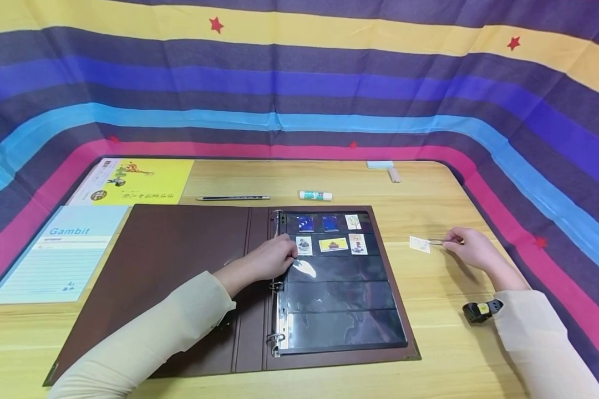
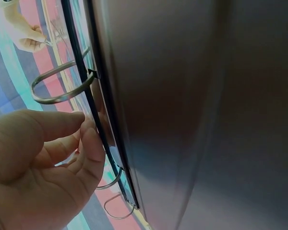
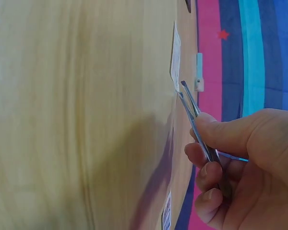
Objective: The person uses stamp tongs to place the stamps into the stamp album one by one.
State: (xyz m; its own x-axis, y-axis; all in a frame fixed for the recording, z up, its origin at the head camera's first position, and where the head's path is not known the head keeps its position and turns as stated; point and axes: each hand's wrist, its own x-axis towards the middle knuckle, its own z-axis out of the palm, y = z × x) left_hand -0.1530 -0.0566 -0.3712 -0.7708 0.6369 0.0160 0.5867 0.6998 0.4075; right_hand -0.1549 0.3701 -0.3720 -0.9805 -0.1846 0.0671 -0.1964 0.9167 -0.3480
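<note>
My left hand [image 1: 272,257] is at the ring-side edge of the black stamp page [image 1: 339,296] in a brown binder [image 1: 194,260]. In the left wrist view, the thumb and fingertips [image 2: 81,117] pinch together at the page's edge, between the metal rings [image 2: 55,100]. Over the table to the right, my right hand [image 1: 471,249] holds metal tweezers [image 3: 197,129] between thumb and curled fingers. The tweezer tips stand slightly apart, right at the corner of a small white stamp [image 1: 419,244]. Two rows of stamps [image 1: 333,244] sit in the page's upper pockets.
Behind the binder lie a pencil [image 1: 233,198] and a glue stick [image 1: 315,195]. An eraser [image 1: 394,175] is at the back right. A yellow booklet [image 1: 165,180] and a pale blue notebook [image 1: 60,266] lie at the left. A striped curtain [image 1: 299,83] surrounds the table.
</note>
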